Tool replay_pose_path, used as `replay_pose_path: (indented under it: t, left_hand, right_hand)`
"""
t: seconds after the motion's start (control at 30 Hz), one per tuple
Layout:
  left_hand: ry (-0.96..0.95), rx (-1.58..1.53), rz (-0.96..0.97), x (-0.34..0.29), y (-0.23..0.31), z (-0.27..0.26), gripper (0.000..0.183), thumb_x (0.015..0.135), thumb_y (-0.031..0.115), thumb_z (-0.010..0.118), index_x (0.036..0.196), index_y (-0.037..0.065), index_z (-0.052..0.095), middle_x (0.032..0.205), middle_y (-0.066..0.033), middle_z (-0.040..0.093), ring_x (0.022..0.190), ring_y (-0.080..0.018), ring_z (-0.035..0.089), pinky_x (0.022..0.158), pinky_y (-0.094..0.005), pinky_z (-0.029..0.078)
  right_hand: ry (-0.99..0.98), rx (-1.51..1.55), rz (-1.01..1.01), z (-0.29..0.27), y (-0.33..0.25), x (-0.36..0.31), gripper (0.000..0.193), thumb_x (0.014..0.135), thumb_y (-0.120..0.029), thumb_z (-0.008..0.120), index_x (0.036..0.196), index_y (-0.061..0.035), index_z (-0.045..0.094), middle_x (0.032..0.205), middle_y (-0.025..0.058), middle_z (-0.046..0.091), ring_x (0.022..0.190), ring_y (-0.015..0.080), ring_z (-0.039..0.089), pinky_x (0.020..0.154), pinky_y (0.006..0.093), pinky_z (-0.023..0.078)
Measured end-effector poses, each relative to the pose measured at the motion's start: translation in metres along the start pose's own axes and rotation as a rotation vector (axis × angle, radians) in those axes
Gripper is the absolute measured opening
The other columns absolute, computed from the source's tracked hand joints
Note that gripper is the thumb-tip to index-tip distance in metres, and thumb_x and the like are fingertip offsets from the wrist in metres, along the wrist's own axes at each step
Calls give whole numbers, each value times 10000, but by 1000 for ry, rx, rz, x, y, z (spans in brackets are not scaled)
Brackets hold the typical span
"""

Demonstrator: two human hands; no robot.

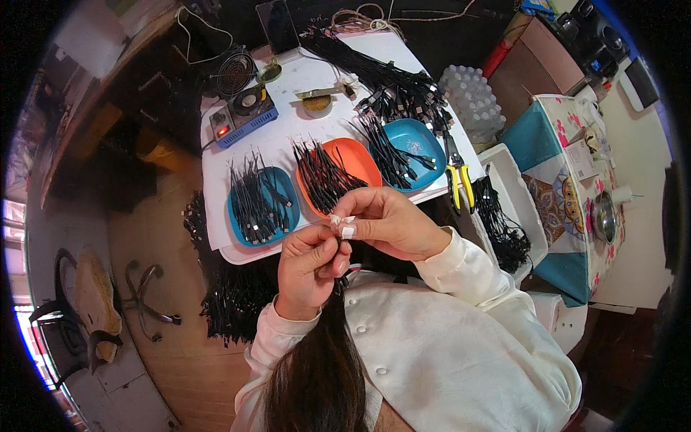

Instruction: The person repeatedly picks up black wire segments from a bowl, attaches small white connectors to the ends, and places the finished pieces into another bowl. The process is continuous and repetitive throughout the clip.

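In front of my chest, my left hand (308, 268) and my right hand (392, 222) meet at the fingertips, both closed in a pinch. White wrapping, like tape, covers the tips of my right thumb and finger. Whatever is between the fingers is too small and hidden to name. Just beyond my hands, an orange tray (360, 160) holds black cables (320, 173) with bare wire ends. A blue tray (236, 225) to its left and another blue tray (435, 144) to its right hold similar short cables.
On the white table (216, 180) stand a blue device (255, 124) with a red light and a small round tin (317, 106). Yellow-handled wire strippers (459, 186) lie at the right edge. A white foam box (515, 176) holds black cables; more cable bundles (234, 299) hang at left.
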State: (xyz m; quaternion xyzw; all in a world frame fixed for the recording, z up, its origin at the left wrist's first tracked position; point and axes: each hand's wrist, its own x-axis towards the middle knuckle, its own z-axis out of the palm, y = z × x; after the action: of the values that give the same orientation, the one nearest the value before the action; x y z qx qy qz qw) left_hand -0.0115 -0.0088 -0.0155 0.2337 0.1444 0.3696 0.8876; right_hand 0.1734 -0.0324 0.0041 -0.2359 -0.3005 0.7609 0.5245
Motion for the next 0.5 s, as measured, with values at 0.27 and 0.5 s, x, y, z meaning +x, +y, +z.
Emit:
replay_pose_path:
  t: [0.27,0.5]
  left_hand:
    - [28,57,112,3,-6,2,187,929,89,617,1034,-64,639,867,-136,666,606,-135,564,505,-203,378]
    - [-75,-84,-90,10,-1,-3,156,936,90,607,998,-50,640,846,-120,658,600,-123,552,503,-212,373]
  right_hand:
    - [68,22,-73,4,4,-2,129,919,-68,655,1026,-1,625,972,42,664,900,105,630,814,236,503]
    - [100,-188,-71,-3,-3,-3,143,924,-82,654,1032,12,642,962,25,666,890,83,619,807,229,504]
